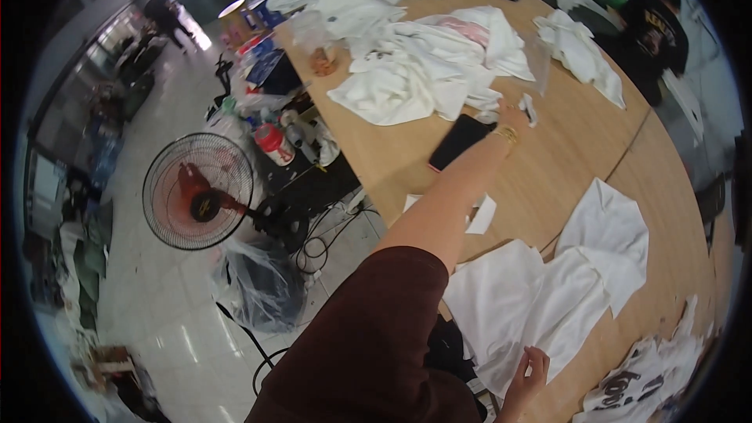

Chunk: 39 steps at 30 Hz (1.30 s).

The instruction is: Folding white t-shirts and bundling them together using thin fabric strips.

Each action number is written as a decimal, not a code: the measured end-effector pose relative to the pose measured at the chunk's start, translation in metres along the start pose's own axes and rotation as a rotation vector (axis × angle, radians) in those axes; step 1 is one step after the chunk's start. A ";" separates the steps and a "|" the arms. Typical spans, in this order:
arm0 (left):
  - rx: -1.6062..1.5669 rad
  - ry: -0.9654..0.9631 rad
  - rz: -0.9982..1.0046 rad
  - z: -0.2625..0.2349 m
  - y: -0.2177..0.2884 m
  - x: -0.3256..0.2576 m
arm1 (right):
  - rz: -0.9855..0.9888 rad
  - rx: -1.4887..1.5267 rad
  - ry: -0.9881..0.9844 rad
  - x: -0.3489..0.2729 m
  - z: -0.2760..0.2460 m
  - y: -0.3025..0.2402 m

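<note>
My left hand [513,117], with a bracelet at the wrist, reaches far across the table to small white cloth pieces [528,110]. Its fingertips are too small and partly hidden to show whether they grip one. Beside that hand lies a dark phone-like slab [460,142]. Low in the view my right hand [533,370] has its fingers closed at the near edge of a white cloth piece [548,290], which lies spread and folded on the table.
A heap of white garments [427,63] covers the far part of the wooden table [376,157]. White paper-like pieces [482,215] lie under my left forearm. A printed white garment [642,380] is at lower right. Left stand a fan [200,192] and a bagged bundle [262,286]. Another person [650,35] sits far right.
</note>
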<state>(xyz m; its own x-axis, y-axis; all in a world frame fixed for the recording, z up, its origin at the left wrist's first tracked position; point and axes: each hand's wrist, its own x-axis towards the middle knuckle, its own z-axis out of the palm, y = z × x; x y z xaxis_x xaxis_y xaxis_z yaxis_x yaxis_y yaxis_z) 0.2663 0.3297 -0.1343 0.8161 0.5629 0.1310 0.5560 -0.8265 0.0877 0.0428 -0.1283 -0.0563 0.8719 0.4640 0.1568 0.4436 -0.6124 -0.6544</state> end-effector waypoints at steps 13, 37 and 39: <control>0.126 -0.109 -0.001 -0.028 -0.029 -0.009 | -0.098 -0.020 -0.028 -0.001 -0.008 -0.023; -0.083 -0.235 0.024 -0.022 -0.051 0.015 | 0.037 -0.026 -0.047 -0.022 -0.015 -0.009; -0.040 -0.229 0.069 -0.026 -0.056 0.018 | 0.084 -0.041 -0.023 -0.021 -0.016 -0.013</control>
<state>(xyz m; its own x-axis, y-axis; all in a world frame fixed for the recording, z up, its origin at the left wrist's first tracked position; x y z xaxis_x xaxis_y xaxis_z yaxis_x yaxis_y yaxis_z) 0.2458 0.3857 -0.1107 0.8688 0.4870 -0.0894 0.4949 -0.8598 0.1257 0.0220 -0.1398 -0.0393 0.9016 0.4241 0.0852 0.3774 -0.6752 -0.6338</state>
